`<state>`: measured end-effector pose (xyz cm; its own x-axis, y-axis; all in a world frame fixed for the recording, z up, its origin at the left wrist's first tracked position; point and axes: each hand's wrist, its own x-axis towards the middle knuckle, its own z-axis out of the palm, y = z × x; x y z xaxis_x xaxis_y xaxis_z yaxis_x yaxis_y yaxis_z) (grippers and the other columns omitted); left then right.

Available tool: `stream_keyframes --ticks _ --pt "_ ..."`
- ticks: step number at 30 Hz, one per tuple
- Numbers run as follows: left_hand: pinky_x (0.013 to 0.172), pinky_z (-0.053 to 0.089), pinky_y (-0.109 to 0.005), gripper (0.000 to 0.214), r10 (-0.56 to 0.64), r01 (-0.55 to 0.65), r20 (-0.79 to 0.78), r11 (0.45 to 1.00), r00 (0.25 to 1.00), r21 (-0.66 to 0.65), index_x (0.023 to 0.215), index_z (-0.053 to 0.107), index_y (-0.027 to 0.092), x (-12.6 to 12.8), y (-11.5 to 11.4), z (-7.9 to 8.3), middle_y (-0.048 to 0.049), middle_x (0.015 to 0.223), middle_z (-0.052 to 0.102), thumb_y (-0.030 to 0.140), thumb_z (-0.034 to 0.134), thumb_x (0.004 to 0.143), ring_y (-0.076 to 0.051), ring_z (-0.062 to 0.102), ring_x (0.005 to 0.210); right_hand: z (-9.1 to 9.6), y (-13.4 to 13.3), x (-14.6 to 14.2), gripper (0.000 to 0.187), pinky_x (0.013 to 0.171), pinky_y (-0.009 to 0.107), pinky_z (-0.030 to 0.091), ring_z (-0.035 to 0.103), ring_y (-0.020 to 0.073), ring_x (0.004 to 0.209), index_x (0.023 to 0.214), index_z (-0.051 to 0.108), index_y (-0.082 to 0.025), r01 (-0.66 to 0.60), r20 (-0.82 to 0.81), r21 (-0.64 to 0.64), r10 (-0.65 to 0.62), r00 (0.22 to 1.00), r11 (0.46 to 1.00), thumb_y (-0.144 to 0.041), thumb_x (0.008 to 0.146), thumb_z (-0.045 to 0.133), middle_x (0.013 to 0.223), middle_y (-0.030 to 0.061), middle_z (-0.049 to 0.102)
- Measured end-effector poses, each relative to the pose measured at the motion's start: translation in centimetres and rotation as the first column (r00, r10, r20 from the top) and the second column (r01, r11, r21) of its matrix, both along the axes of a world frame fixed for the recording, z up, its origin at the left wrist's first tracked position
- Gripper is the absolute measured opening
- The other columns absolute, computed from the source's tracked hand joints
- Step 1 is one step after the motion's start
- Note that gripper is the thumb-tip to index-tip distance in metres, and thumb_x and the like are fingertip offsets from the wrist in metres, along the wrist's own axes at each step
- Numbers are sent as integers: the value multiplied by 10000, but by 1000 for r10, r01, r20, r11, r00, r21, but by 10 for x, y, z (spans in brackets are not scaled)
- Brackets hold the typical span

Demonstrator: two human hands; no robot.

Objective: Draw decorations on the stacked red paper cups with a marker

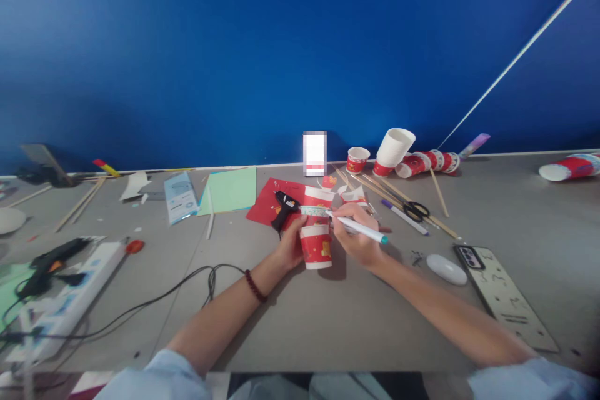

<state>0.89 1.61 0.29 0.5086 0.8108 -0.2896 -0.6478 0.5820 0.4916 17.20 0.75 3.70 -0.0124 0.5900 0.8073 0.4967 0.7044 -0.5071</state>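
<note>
A red and white paper cup (pixel 317 248) stands on the grey table (pixel 328 319) in front of me. My left hand (pixel 291 244) is wrapped round its left side and holds it. My right hand (pixel 356 234) grips a white marker with a teal end (pixel 362 229), its tip at the cup's rim. A pale patterned strip (pixel 313 210) runs along the rim. A black glue gun (pixel 284 208) lies just behind my left hand on red paper (pixel 267 203).
Black scissors (pixel 415 209), wooden sticks (pixel 375 187) and a purple pen (pixel 404 217) lie at the right rear. More paper cups (pixel 412 161) stand by the blue wall. A phone (pixel 504 294) and white oval object (pixel 446 269) lie right. A power strip (pixel 70 300) with cables sits left.
</note>
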Motion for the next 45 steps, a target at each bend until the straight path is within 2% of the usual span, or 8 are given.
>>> stream_keyframes --ticks 7,12,20,27,33,38,45 --pt "783 517 -330 317 24 -25 -33 999 999 -35 1016 675 98 1 -2 0 -109 894 748 337 661 809 -223 704 774 0 1 0 124 657 339 546 655 186 716 854 598 -227 -26 5 36 26 1000 999 -109 817 595 771 22 666" --pt "804 512 -346 328 13 -14 -39 1000 999 -10 1039 670 97 1 -3 -1 -115 910 746 340 649 821 -230 701 790 3 -1 -1 136 644 329 537 641 179 697 844 595 -229 -29 8 50 29 1000 998 -96 815 596 756 21 659" --pt "792 520 -334 333 27 -28 -58 1000 998 -12 1030 674 89 2 -3 1 -113 916 748 339 669 809 -223 700 794 2 -1 -1 125 643 340 533 640 189 699 847 602 -243 -35 -1 32 36 999 999 -121 820 601 754 14 659" --pt "732 531 -303 344 49 -49 -20 998 999 -29 990 669 94 1 -2 -1 -95 858 750 332 718 747 -206 702 739 3 0 0 117 663 331 547 652 184 704 855 596 -234 4 35 58 -6 999 998 -120 827 591 760 20 668" --pt "795 528 -359 377 12 -13 8 1000 1000 26 989 658 87 0 -1 0 -119 858 742 385 680 759 -246 705 786 1 2 1 102 703 359 565 668 191 722 835 581 -231 53 39 62 -56 998 997 -131 819 587 747 14 665" --pt "806 523 -360 367 13 -13 13 999 1000 29 974 654 90 0 -1 -1 -126 868 740 392 661 766 -247 704 791 2 2 1 122 694 376 558 662 205 712 824 583 -237 49 28 52 -51 998 997 -116 814 595 728 22 665" --pt "829 518 -374 376 17 -19 31 999 999 38 979 651 91 0 0 -4 -123 843 739 396 666 759 -253 706 788 0 3 2 90 661 339 543 653 192 712 825 581 -234 68 38 35 -69 997 997 -144 831 585 724 17 645"
